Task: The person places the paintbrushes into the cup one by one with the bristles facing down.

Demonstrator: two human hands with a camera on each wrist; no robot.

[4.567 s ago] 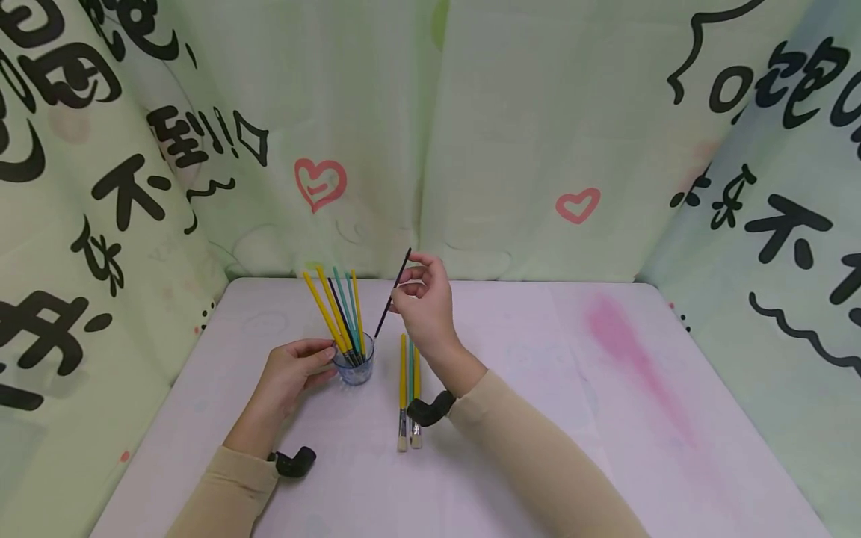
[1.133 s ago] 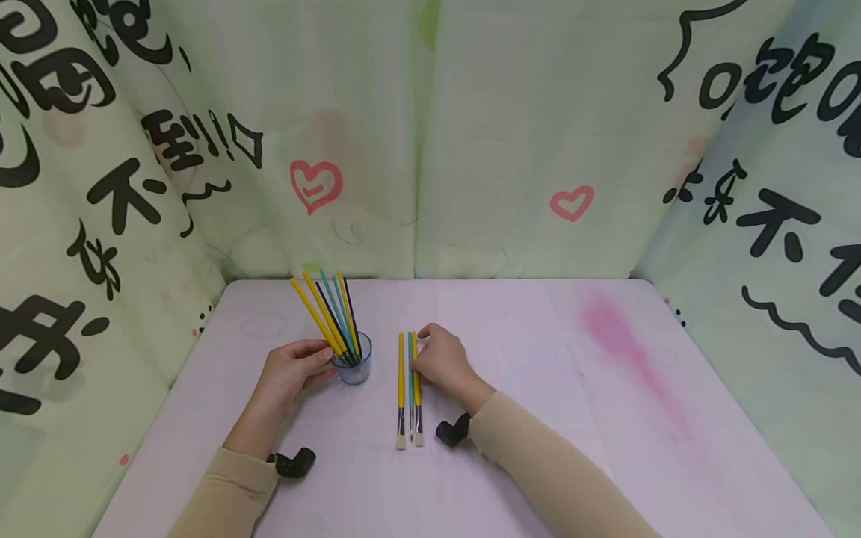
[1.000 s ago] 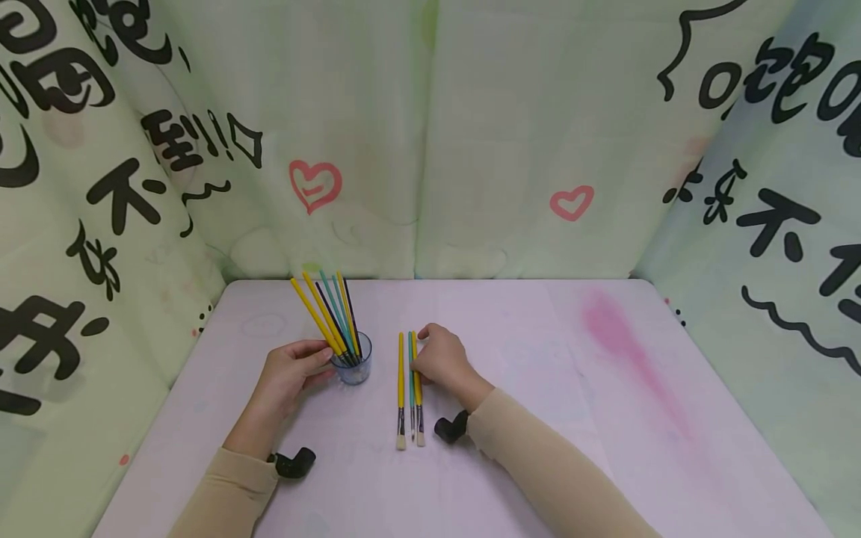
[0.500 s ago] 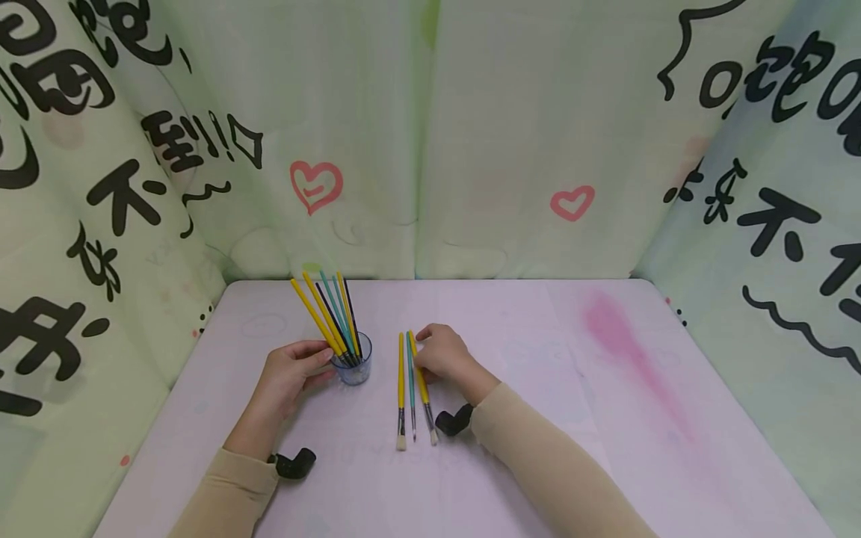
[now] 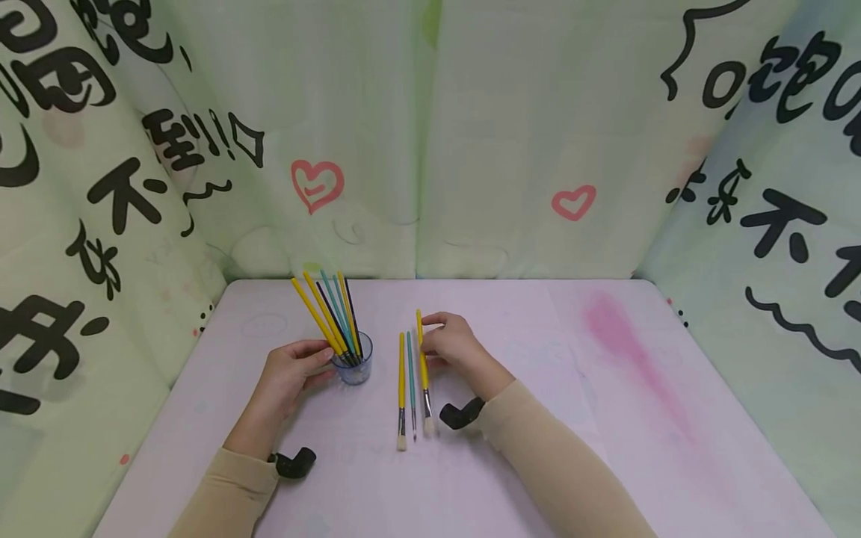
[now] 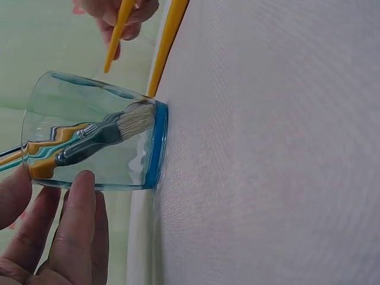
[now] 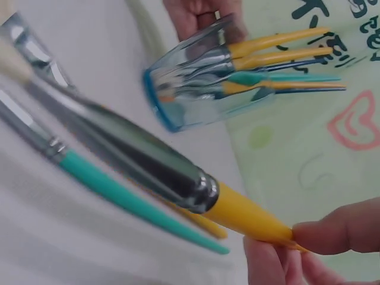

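A clear blue-based cup (image 5: 354, 368) (image 6: 95, 139) (image 7: 202, 80) stands on the pale table (image 5: 538, 388), holding several yellow, teal and dark paintbrushes (image 5: 329, 314). My left hand (image 5: 292, 370) grips the cup's left side; its fingers (image 6: 74, 225) wrap the wall. My right hand (image 5: 452, 344) pinches a yellow paintbrush (image 5: 422, 366) (image 7: 178, 181) by its handle, tilted, bristles down near the table. A second yellow brush (image 5: 401, 388) and a thin teal brush (image 5: 410, 388) (image 7: 124, 199) lie flat just left of it.
Printed cloth walls (image 5: 430, 149) close in the table on the back, left and right. A pink stain (image 5: 625, 351) marks the right half of the table. Black wrist mounts (image 5: 296, 462) sit at both sleeves.
My right hand dropped a dark brush into the cup, came down to the lying brushes, then pinched the rightmost yellow one and lifted its handle end up and away. The left hand stayed on the cup.
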